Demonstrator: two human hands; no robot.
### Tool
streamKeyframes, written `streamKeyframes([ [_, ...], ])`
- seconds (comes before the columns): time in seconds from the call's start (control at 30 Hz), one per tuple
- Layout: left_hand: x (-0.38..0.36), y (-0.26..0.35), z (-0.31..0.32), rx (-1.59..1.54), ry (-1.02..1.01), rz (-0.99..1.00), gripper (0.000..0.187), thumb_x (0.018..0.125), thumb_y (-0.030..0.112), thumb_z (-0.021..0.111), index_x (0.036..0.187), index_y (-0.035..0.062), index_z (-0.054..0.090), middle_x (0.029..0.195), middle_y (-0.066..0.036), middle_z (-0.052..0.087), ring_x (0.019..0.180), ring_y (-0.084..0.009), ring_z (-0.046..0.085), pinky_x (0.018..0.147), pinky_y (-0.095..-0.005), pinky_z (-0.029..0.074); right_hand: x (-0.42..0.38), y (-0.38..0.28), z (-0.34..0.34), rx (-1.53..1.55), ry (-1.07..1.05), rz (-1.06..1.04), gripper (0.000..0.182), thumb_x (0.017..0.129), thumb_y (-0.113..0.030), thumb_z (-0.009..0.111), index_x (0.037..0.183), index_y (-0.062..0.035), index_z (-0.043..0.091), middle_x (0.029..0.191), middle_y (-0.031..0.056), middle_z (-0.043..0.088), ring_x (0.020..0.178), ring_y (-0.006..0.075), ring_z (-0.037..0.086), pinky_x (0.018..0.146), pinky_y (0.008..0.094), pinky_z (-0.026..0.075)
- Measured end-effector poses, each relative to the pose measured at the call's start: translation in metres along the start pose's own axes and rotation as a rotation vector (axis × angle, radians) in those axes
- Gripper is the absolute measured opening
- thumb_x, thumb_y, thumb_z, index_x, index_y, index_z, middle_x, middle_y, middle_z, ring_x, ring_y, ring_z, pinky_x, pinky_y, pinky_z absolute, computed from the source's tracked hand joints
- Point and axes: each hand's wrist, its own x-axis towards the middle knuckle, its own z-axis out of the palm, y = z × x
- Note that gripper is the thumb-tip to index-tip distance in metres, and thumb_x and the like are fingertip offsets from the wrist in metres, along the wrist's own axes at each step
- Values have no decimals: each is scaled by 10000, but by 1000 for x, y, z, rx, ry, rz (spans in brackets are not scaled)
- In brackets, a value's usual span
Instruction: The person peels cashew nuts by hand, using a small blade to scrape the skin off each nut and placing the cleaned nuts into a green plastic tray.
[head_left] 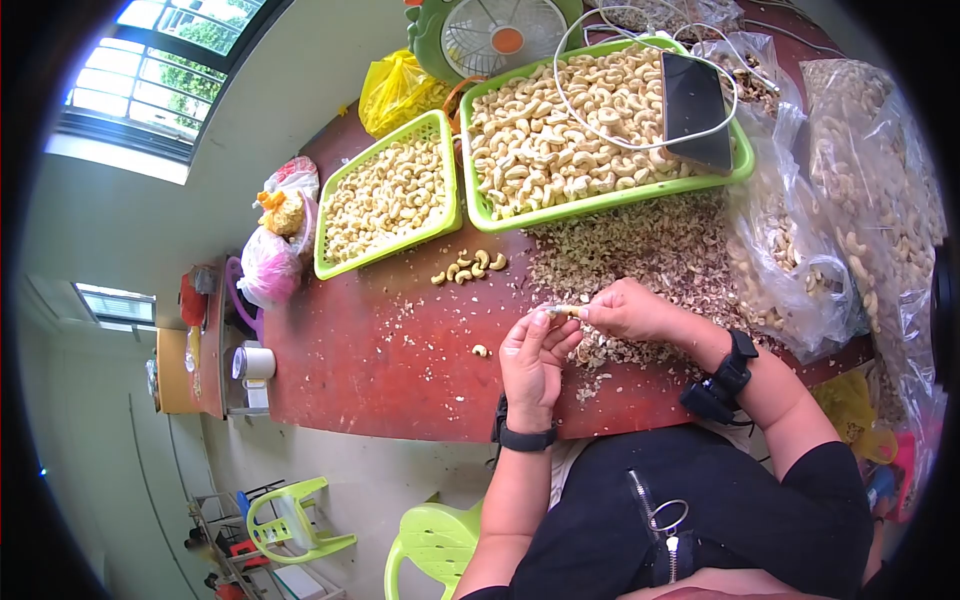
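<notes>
My left hand (535,362) is closed at the fingertips on a small pale piece that looks like a cashew nut, mostly hidden by the fingers. From the right, my right hand (625,310) pinches a small knife (568,311) with a yellowish-brown handle; its shiny end meets the left fingertips. Both hands are above the red table (400,350), near its front edge. Beyond them lies a small group of cashew nuts (468,268), and a single cashew nut (480,351) rests left of my left hand. Skin flakes (640,250) cover the table behind and under my right hand.
A large green basket (600,202) and a smaller green basket (385,250) hold cashews. A phone (697,112) with a white cable lies on the large one. Plastic bags (790,240) of nuts stand at right, a green fan (500,40) behind. Green chairs (435,540) stand below the table.
</notes>
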Motion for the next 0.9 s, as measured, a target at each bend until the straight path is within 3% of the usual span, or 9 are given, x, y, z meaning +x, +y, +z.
streamKeyframes([
  [0.73, 3, -8, -12, -69, -4, 183, 128, 806, 71, 541, 917, 9, 553, 821, -100, 604, 718, -188, 605, 638, -299, 533, -1, 0, 1, -27, -41, 33, 429, 822, -351, 512, 509, -59, 488, 430, -46, 365, 404, 51, 304, 376, 236, 242],
  [0.9, 2, -7, -6, -56, 7, 245, 107, 780, 12, 559, 881, -23, 561, 817, -114, 594, 755, -196, 594, 720, -333, 509, -1, 0, 1, -111, -38, -6, 429, 816, -357, 516, 516, -52, 496, 434, -39, 377, 402, 56, 319, 377, 243, 249],
])
